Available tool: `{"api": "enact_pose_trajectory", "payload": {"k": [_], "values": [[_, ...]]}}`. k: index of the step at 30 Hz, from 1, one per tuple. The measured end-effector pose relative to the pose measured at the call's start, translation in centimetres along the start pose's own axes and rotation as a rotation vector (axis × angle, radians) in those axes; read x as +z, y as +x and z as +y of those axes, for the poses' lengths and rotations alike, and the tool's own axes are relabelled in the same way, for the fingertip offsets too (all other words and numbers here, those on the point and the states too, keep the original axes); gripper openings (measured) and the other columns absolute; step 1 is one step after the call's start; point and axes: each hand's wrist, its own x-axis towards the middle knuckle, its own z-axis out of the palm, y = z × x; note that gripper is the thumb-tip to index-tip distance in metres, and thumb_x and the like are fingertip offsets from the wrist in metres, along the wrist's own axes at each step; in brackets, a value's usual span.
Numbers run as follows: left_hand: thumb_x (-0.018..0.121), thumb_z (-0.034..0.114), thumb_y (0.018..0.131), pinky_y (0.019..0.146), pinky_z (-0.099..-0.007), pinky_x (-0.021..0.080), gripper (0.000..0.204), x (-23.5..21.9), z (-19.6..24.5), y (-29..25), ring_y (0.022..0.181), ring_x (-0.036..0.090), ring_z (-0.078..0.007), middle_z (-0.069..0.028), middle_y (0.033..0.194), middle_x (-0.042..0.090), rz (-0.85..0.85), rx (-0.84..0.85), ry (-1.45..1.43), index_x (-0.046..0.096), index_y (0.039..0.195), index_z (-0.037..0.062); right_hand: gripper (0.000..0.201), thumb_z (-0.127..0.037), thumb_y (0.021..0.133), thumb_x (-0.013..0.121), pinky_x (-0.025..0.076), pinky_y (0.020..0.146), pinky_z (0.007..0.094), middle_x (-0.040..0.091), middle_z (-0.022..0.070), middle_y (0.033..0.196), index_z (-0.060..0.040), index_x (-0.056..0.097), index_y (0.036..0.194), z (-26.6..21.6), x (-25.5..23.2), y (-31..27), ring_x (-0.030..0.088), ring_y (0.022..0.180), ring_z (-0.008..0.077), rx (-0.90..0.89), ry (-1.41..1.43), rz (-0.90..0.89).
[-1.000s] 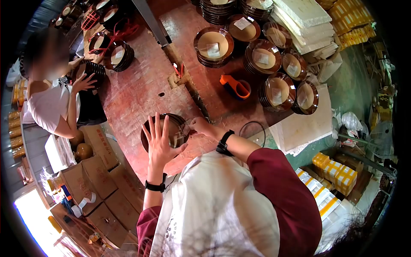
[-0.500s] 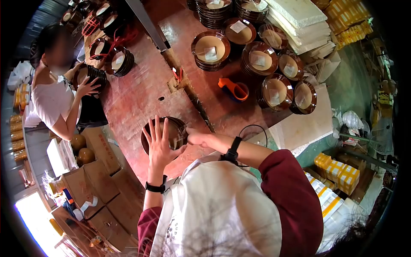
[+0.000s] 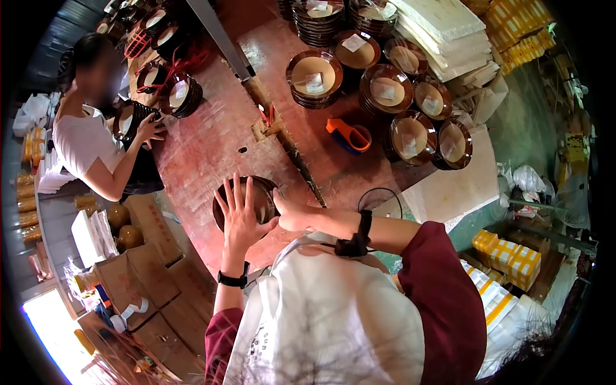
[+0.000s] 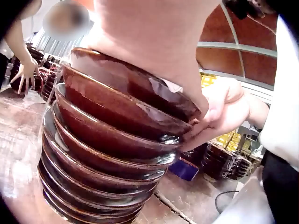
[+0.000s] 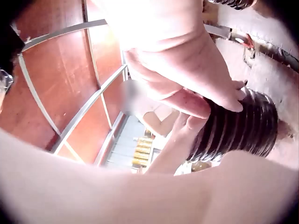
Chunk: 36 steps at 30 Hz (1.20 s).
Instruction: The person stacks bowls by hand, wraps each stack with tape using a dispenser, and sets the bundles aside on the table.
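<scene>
A stack of dark brown glazed bowls (image 3: pixel 264 192) stands on the table in front of me, its nested rims seen from the side in the left wrist view. My left hand (image 3: pixel 239 215) rests on top of the stack, fingers spread and the thumb out to the right. At the stack's right side, my right hand (image 3: pixel 294 213) has its thumb against the bowls, near the left thumb, with the other fingers folded in. The right wrist view shows the thumb (image 5: pixel 229 100) pressing over the bowl rims.
An orange tape dispenser (image 3: pixel 348 135) lies on the reddish table (image 3: pixel 199 147). Several stacks of brown bowls (image 3: pixel 410 136) stand at the back right, beside white foam sheets (image 3: pixel 443 38). A metal bar (image 3: pixel 221 38) crosses the far table. At left, another person (image 3: pixel 90 138) holds bowls.
My right hand has moved slightly left and toward me along the stack's side, its wrist turning. The left hand has stayed on top. The other person has shifted right, toward the table.
</scene>
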Motion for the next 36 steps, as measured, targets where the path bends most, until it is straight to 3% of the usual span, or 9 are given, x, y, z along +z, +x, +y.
{"api": "enact_pose_trajectory", "payload": {"k": [7,13,19,23,26,29,30,33,36], "values": [[0.075,0.066,0.072,0.121,-0.0692,0.006,0.117,0.3,0.0,0.2,0.154,0.013,-0.0483,-0.0243,0.168,0.017,0.032,0.017,-0.008,0.028,0.160,0.0047,0.082,0.013,0.083,0.043,0.027,0.123,0.0365,0.017,0.0419,0.160,0.0179,0.006,0.155,1.2,-0.9,-3.2,0.022,0.154,0.0401,-0.184,0.070,-0.067],[0.076,0.065,0.072,0.121,-0.0687,0.006,0.117,-0.2,0.4,0.6,0.154,0.013,-0.0480,-0.0241,0.168,0.016,0.006,0.013,-0.001,0.028,0.160,0.0049,0.081,0.009,0.083,0.044,0.045,0.108,0.0400,0.040,0.0342,0.154,0.0065,0.020,0.160,2.8,0.7,-0.7,0.057,0.131,0.0358,-0.203,-0.093,0.171],[0.061,0.081,0.077,0.122,-0.0655,0.003,0.120,0.3,0.1,0.1,0.155,0.010,-0.0464,-0.0249,0.168,0.014,0.010,0.018,0.055,0.024,0.162,0.0046,0.055,0.002,0.084,0.046,0.049,0.101,0.0421,0.062,0.0316,0.131,0.0046,0.057,0.137,-0.9,-3.3,0.4,0.061,0.123,0.0393,0.007,-0.229,0.037],[0.065,0.077,0.075,0.123,-0.0652,0.003,0.120,0.1,0.2,0.1,0.155,0.010,-0.0464,-0.0246,0.168,0.014,0.017,0.017,0.034,0.024,0.162,0.0050,0.039,-0.003,0.085,0.052,0.054,0.085,0.0418,0.073,0.0250,0.104,0.0071,0.066,0.119,2.4,-2.5,4.0,0.071,0.094,0.0339,-0.035,-0.236,0.135],[0.069,0.074,0.075,0.123,-0.0651,0.003,0.119,0.0,0.3,0.0,0.155,0.010,-0.0464,-0.0243,0.168,0.015,0.003,0.001,0.038,0.024,0.162,0.0056,0.033,-0.026,0.098,0.060,0.053,0.075,0.0368,0.073,0.0110,0.085,0.0043,0.071,0.103,4.8,-2.5,5.0,0.069,0.081,0.0179,0.040,0.519,0.342],[0.071,0.071,0.074,0.123,-0.0651,0.004,0.120,0.2,0.1,-0.3,0.155,0.011,-0.0468,-0.0249,0.168,0.016,0.020,0.007,0.047,0.024,0.162,0.0056,0.045,-0.038,0.106,0.051,0.053,0.087,0.0380,0.075,0.0126,0.105,0.0013,0.069,0.120,2.9,-1.0,4.2,0.069,0.097,0.0226,0.107,0.233,0.325],[0.072,0.071,0.074,0.123,-0.0653,0.004,0.120,0.1,0.2,-0.3,0.155,0.011,-0.0470,-0.0252,0.168,0.017,0.020,0.005,0.048,0.024,0.162,0.0055,0.055,-0.045,0.108,0.043,0.047,0.100,0.0407,0.070,0.0146,0.127,-0.0012,0.061,0.136,4.1,0.4,5.2,0.064,0.115,0.0263,0.061,0.124,0.360],[0.073,0.070,0.073,0.123,-0.0656,0.004,0.120,-0.1,0.3,-0.3,0.155,0.012,-0.0474,-0.0259,0.167,0.018,0.026,0.003,0.047,0.025,0.161,0.0050,0.068,-0.052,0.109,0.030,0.036,0.115,0.0459,0.036,0.0174,0.163,-0.0044,0.035,0.158,3.4,1.7,4.8,0.037,0.148,0.0303,0.114,0.417,0.293],[0.073,0.070,0.073,0.123,-0.0659,0.005,0.119,-0.1,0.4,-0.4,0.154,0.013,-0.0474,-0.0261,0.167,0.019,0.036,0.000,0.031,0.026,0.161,0.0048,0.074,-0.059,0.108,0.029,0.029,0.120,0.0491,0.020,0.0112,0.170,-0.0121,0.020,0.164,2.0,0.5,2.2,0.021,0.155,0.0255,0.372,0.613,0.012]]}}
